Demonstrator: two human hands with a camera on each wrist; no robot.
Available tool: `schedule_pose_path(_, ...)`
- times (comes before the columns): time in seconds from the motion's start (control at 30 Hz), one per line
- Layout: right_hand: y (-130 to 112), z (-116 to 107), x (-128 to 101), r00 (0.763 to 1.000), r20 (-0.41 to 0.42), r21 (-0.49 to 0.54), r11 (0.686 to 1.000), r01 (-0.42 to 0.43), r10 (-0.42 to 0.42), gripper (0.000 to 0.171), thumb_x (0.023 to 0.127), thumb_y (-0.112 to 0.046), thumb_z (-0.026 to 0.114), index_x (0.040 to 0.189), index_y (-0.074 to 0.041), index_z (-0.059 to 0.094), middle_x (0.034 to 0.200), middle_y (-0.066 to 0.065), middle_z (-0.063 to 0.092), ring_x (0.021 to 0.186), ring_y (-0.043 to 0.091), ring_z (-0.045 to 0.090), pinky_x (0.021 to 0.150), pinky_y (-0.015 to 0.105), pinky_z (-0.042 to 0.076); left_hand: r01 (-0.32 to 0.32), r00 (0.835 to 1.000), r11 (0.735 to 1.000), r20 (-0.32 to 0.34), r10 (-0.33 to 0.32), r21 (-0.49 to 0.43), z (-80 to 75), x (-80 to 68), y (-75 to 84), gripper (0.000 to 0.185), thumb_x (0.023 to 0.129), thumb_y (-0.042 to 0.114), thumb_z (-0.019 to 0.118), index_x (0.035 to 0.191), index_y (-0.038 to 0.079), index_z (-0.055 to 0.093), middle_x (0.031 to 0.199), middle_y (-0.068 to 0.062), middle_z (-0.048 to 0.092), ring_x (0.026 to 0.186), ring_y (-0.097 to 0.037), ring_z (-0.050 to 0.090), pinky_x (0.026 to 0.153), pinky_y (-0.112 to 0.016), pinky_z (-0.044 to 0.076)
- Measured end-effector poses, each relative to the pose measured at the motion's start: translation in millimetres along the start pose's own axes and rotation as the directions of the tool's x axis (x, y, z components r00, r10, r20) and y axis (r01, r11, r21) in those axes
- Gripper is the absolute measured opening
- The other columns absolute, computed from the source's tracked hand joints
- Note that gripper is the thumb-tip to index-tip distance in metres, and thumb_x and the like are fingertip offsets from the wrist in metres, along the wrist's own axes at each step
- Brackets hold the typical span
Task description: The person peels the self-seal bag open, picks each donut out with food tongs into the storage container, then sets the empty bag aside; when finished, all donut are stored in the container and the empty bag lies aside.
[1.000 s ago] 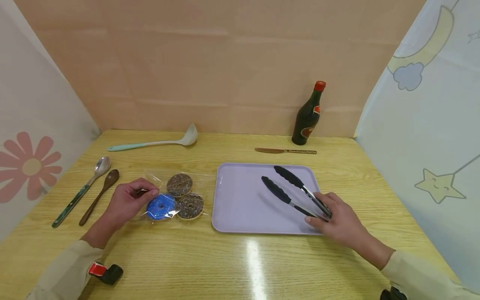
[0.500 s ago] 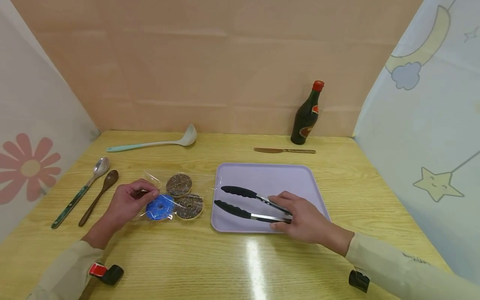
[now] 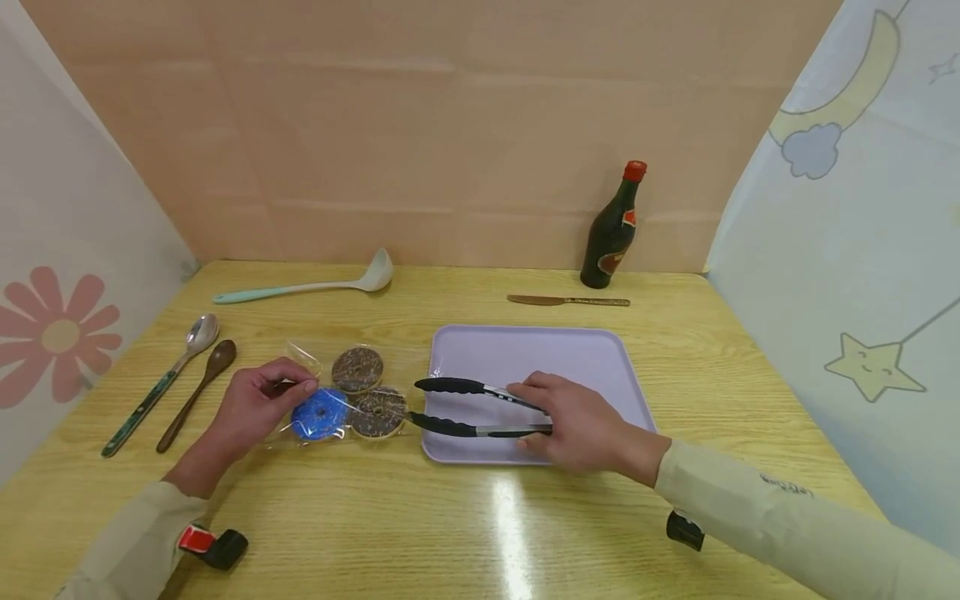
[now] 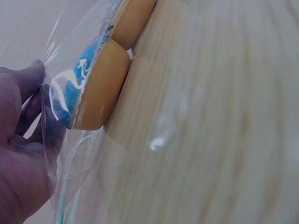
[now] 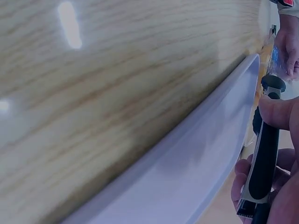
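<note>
- Head view: left hand (image 3: 251,408) pinched the clear bag (image 3: 352,387) of donuts, left of centre; right hand (image 3: 577,421) gripped tongs (image 3: 472,408), tips spread at the bag's mouth.
- Left wrist: fingers (image 4: 21,93) clamped plastic; hold steady.
- Right wrist: thumb on tongs (image 5: 264,158) above tray (image 5: 187,172); best squeeze gently.

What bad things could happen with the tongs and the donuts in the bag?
The black-tipped metal tongs in the right hand may snag the clear plastic bag rather than grip a donut, since their tips are at its edge. The left hand pinches only one corner, so the bag could slide. The blue-frosted donut might slip out onto the wooden table.
</note>
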State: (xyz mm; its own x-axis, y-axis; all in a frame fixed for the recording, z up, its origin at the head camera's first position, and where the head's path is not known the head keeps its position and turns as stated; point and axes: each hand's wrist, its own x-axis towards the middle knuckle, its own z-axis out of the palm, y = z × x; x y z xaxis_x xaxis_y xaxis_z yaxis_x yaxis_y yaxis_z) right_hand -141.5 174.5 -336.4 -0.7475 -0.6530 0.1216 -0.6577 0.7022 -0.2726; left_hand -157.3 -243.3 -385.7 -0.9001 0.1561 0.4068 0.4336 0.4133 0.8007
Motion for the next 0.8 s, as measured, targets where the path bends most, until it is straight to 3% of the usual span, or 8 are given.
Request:
schedule_pose_path(0.23,0.0,-5.8,10.5,0.998,0.035,-0.054,0.997,0.05,-0.049,0.061,0.077,-0.027,0.076,0.131,-0.008,0.055,0.117,0.003,0.056,0.103,0.02,0.054,0.078,0.039,0.048,-0.013,1.0,1.0,-0.021,0.013,-0.004,2.2,-0.3,-0.5,0.006,0.086,-0.01,0.063,0.086,-0.006,0.067,0.081,-0.011,0.064,0.069,-0.011,0.057,0.061,-0.018,0.046)
schedule_pose_path(0.47,4.6,-11.6,20.4,0.992,0.099,-0.042,0.996,0.079,-0.075,0.065,0.078,-0.027,0.076,0.135,-0.008,0.052,0.121,0.003,0.053,0.107,0.02,0.052,0.078,0.039,0.047,-0.011,0.999,1.0,-0.036,0.01,-0.015,4.9,-1.5,2.2,0.01,0.085,-0.011,0.063,0.085,-0.003,0.068,0.079,-0.006,0.064,0.069,-0.012,0.057,0.061,-0.018,0.047)
schedule_pose_path(0.7,9.6,-13.6,30.0,0.984,0.138,-0.027,0.993,0.115,-0.11,0.065,0.078,-0.026,0.075,0.137,-0.011,0.051,0.126,0.003,0.052,0.114,0.021,0.05,0.085,0.042,0.045,-0.014,0.998,1.0,-0.055,0.015,0.008,8.4,-2.2,32.2,0.007,0.084,-0.011,0.064,0.081,-0.007,0.067,0.077,-0.009,0.065,0.068,-0.008,0.057,0.06,-0.017,0.045)
schedule_pose_path(0.8,9.3,-12.7,35.2,0.98,0.155,-0.031,0.991,0.131,-0.125,0.065,0.078,-0.025,0.075,0.136,-0.011,0.051,0.125,0.002,0.052,0.113,0.02,0.05,0.085,0.041,0.045,0.0,0.998,1.0,-0.056,0.001,0.016,8.8,-1.7,36.6,0.006,0.085,-0.01,0.064,0.081,-0.006,0.067,0.077,-0.008,0.065,0.069,-0.008,0.057,0.061,-0.017,0.046)
